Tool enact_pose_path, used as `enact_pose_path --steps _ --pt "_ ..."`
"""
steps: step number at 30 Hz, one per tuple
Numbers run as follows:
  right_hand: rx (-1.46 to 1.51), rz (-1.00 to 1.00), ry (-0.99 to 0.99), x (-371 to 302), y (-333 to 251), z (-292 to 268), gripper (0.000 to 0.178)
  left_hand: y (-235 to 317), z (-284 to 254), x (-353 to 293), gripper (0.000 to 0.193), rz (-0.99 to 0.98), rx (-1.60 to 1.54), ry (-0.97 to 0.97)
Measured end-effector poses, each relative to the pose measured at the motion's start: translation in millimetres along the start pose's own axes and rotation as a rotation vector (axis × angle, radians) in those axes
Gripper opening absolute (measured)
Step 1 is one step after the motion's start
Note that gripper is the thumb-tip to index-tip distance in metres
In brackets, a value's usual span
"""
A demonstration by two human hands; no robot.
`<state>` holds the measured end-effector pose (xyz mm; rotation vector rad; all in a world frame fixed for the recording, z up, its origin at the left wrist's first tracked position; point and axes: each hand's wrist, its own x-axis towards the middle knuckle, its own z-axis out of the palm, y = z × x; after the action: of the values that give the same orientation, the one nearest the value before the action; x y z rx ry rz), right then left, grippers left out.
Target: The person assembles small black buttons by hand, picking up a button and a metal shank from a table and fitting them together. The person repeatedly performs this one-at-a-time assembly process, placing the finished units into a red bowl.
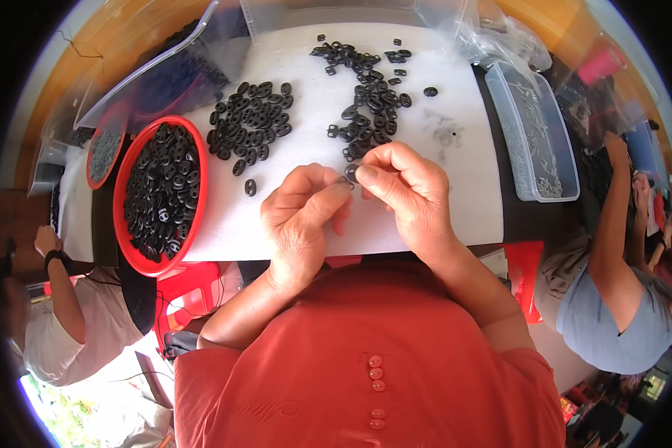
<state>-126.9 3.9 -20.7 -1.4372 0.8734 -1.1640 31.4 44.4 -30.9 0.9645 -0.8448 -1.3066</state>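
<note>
Over the near part of a white work mat [455,216], my two hands meet fingertip to fingertip. A small black oval piece [351,172] is pinched between the thumb and forefinger of my right hand [414,196]. My left hand [300,220] is closed in a pinch at the lower edge of that same piece; whether it also holds a smaller part there is hidden. Just beyond my fingers lies a long pile of similar black pieces [373,112]. Left of it is a second loose pile of black ovals with two holes [252,116], and one lone piece [251,187] lies nearest me.
A red basin [119,216] full of black pieces stands at the left, with a smaller red-rimmed bowl [104,157] of grey parts behind. A clear bin [157,75] leans far left. At right, a plastic box [523,142] holds small metal parts. Co-workers sit on both sides.
</note>
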Motion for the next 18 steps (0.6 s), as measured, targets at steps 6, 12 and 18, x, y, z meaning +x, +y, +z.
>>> enact_pose_path --steps 6,12,18 --pt "-0.012 0.022 -0.019 -0.9 2.1 -2.1 0.012 -1.3 1.0 0.7 0.004 -0.021 -0.001 -0.004" --pt "0.052 0.087 -0.027 0.2 -2.5 -2.2 0.013 -2.0 -1.7 0.8 0.013 0.019 0.004 -0.031" --pt "0.14 0.134 -0.105 -0.8 -4.9 -5.2 0.014 0.0 -0.6 -5.1 0.031 0.087 -0.002 -0.088"
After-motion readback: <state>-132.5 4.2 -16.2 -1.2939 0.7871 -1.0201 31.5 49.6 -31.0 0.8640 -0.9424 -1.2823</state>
